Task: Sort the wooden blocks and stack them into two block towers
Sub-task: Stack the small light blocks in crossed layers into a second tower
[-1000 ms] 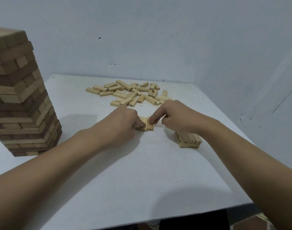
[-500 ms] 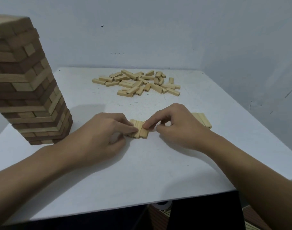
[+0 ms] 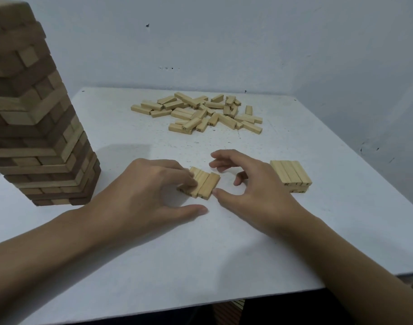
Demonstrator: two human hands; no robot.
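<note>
A flat row of three light wooden blocks (image 3: 206, 184) lies side by side in the middle of the white table (image 3: 200, 259). My left hand (image 3: 149, 191) rests its fingertips on the row's left part, with the thumb stretched out on the table nearer me. My right hand (image 3: 252, 184) hovers open at the row's right side, fingers spread, and its thumb tip touches the near right corner. A low two-layer stack of light blocks (image 3: 290, 172) stands to the right. A tall tower of darker and lighter blocks (image 3: 36, 127) stands at the left.
A loose pile of several light numbered blocks (image 3: 200, 113) lies at the back of the table. Grey walls close in behind and on the right. The table's front edge runs near my forearms.
My right hand's fingers have lifted off the three-block row and spread apart. My left thumb has moved away from the row. The view has shifted slightly.
</note>
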